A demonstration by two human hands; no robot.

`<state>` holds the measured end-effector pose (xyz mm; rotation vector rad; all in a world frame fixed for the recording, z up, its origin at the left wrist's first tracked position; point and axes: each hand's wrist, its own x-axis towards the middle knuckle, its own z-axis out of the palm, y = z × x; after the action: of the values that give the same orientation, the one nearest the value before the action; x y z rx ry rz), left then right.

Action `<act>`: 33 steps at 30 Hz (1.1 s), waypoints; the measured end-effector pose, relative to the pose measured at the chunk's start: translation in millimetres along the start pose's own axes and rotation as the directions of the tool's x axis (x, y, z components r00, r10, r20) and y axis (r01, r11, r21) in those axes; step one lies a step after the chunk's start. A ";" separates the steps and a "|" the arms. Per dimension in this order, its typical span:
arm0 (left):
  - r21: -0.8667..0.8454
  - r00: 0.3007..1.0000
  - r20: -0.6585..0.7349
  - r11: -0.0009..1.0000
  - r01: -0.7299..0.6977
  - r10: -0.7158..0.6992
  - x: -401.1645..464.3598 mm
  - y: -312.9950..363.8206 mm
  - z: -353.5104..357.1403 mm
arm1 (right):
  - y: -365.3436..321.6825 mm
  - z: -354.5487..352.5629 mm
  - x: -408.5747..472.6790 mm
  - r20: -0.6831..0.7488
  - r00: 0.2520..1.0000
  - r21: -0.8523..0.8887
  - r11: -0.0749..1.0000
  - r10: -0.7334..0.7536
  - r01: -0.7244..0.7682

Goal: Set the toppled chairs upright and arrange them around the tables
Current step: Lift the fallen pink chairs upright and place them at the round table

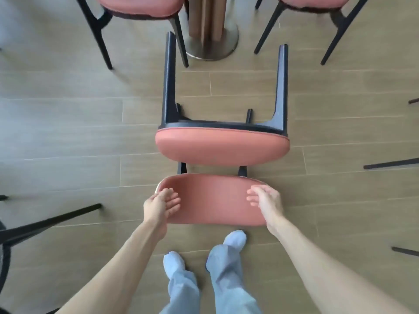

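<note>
Backrest [215, 200] of the toppled chair, a curved panel padded in salmon-pink leatherette, lies nearest to the person, and both hands are on its two ends. The left hand [162, 203] curls around the left end with the fingers folded over the inner face; the right hand [264, 200] takes the right end in the same manner, fingers bent over the edge. Whether the palms press firmly cannot be told.

The chair lies on its back on the grey-brown wood-pattern plank floor [68, 132], with the pink oval seat [222, 146] standing on edge beyond the backrest and two black wooden legs [281, 87] pointing away toward the round metal table base [210, 46]. Two upright chairs with the same pink seats, one at left [140, 7] and one at right [315, 3], stand on either side of this base. Dark legs of other chairs [45, 223] come in from the left and right borders. The person's feet in pale blue covers [235, 240] are just behind the backrest.

The step seems to be the lift of the backrest to bring the chair upright. The smooth padding may slip out of the fingers, because they hold only the ends. When the chair swings up, its legs could knock the table base or the left chair's leg, which are near. The backrest could also come down on the feet.
</note>
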<state>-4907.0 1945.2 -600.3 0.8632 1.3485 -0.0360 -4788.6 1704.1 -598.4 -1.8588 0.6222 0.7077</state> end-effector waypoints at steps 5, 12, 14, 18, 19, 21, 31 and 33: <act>0.024 0.983 -0.004 0.983 0.183 -0.183 97.6 -106.6 -31.9 | 118.6 63.5 45.0 0.024 0.988 -0.006 0.989 0.149 -0.149; -0.019 0.959 -0.041 0.960 0.281 -0.281 217.3 -231.9 -38.9 | 274.9 123.3 139.8 0.075 0.939 0.056 0.938 0.337 -0.341; -0.012 0.958 -0.061 0.960 0.281 -0.282 252.1 -264.6 -36.1 | 313.8 130.5 173.0 0.089 0.906 0.115 0.899 0.414 -0.422; -0.015 0.938 -0.043 0.939 0.342 -0.343 308.3 -326.5 -30.8 | 380.6 124.2 222.0 0.124 0.814 0.222 0.784 0.568 -0.580; -0.025 0.939 -0.028 0.939 0.343 -0.344 320.4 -339.7 -28.6 | 393.9 122.0 233.2 0.129 0.807 0.260 0.765 0.577 -0.589; -0.047 0.938 -0.031 0.938 0.343 -0.344 340.5 -367.0 -24.0 | 418.2 118.2 253.3 0.135 0.805 0.337 0.737 0.578 -0.586; -0.179 0.974 0.124 0.961 0.211 -0.191 386.8 -413.6 -29.3 | 475.0 107.9 305.8 0.214 0.889 0.631 0.637 0.405 -0.442; -0.175 0.977 0.131 0.966 0.192 -0.170 385.1 -411.2 -30.3 | 470.7 108.1 300.4 0.231 0.883 0.619 0.639 0.408 -0.457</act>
<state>-5030.2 1845.7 -1141.8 0.5694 1.2965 -0.0986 -4926.5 1605.4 -1141.2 -1.0108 1.1348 0.7272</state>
